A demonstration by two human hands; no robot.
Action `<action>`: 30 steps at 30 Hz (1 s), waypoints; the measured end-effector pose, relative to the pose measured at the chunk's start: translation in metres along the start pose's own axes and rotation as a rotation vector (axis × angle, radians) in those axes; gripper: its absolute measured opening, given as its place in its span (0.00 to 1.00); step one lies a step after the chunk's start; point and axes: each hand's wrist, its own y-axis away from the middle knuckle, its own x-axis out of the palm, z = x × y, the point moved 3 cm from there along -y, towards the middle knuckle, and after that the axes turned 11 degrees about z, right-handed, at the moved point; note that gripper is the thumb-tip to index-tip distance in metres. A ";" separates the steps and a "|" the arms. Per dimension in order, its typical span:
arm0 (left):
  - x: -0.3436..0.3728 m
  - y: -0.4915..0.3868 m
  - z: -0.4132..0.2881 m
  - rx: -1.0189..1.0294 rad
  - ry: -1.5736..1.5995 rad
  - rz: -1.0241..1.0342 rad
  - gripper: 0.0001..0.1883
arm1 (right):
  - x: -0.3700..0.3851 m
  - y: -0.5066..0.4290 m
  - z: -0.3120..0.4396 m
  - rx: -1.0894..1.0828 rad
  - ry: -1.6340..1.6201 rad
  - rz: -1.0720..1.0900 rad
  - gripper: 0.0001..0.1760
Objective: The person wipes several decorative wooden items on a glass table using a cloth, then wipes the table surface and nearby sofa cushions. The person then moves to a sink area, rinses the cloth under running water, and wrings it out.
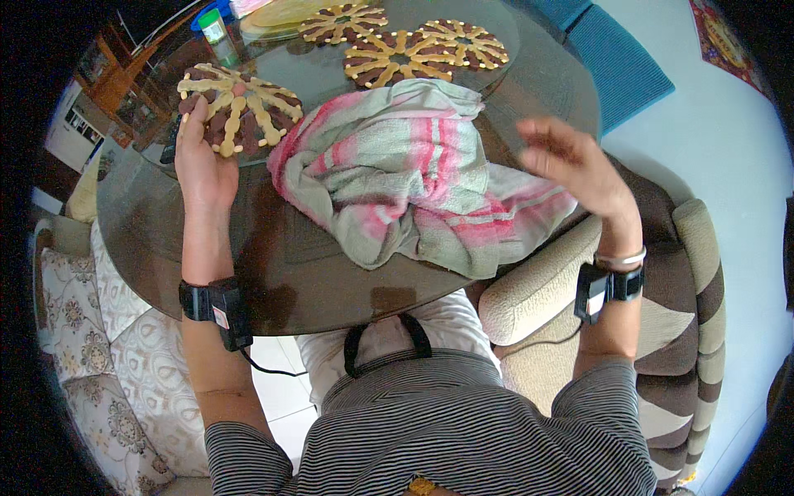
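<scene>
My left hand [205, 149] grips the left edge of a round wooden trivet [234, 118] with light and dark spokes, tilted above the glass table. My right hand [561, 158], slightly blurred, is held in the air with bent fingers and nothing in it, just right of a crumpled cloth. That pink, white and grey-green cloth [397, 180] lies in the middle of the table. Behind it are more trivets of the same pattern: one nearest the cloth [400, 59], one at its right [465, 42] and one farther back [342, 22].
The oval glass table top [248, 310] reaches close to my body. A green-capped container [213, 28] stands at the back left, near a yellowish round item [279, 23]. A patterned sofa [142, 384] is at left, a beige and brown one [670, 335] at right. Blue cushions [626, 74] lie beyond.
</scene>
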 end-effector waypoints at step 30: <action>0.013 0.009 -0.001 -0.004 0.122 0.134 0.14 | -0.062 0.018 0.038 -0.524 -0.831 -0.493 0.15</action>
